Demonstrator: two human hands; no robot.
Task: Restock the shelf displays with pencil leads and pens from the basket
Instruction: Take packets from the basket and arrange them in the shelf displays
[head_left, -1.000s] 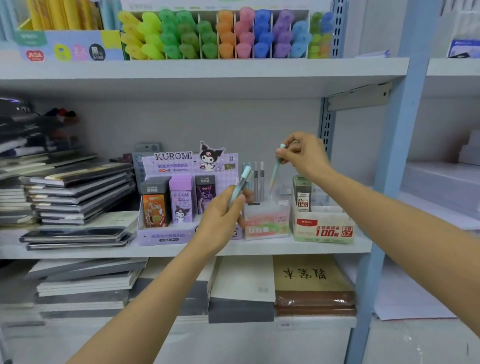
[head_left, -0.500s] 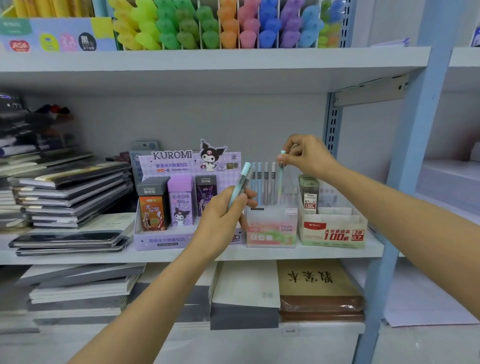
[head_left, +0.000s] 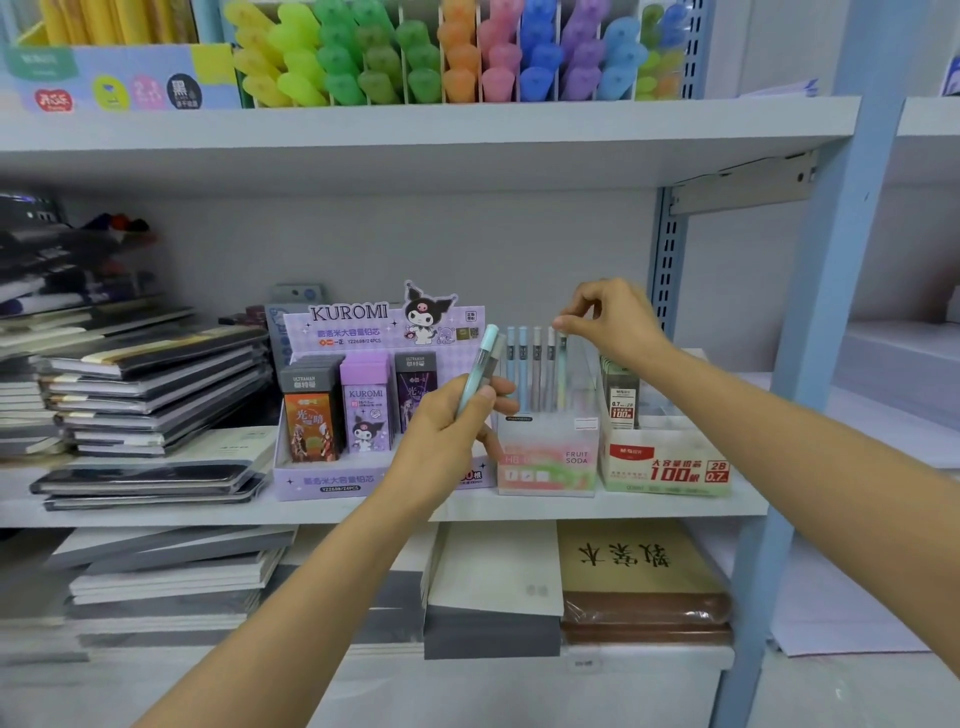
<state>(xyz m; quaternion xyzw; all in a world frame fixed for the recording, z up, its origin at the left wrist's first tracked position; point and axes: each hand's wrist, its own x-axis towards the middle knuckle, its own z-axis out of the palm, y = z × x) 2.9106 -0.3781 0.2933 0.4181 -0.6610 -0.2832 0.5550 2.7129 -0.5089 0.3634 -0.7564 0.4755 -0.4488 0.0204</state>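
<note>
My left hand is shut around a teal pen with a grey one behind it, held tilted in front of the Kuromi lead display. My right hand pinches the top of a pale green pen with thumb and forefinger. That pen stands upright in the translucent Fruit Soda pen box, at the right end of a row of several standing pens. No basket is in view.
A green and white lead box marked 100 sits right of the pen box. Stacked notebooks fill the shelf's left. Coloured highlighters line the upper shelf. A blue upright post stands at the right.
My right hand has lowered the pale green pen into the pen box, from tilted above it to upright in the row. The left hand has stayed about where it was.
</note>
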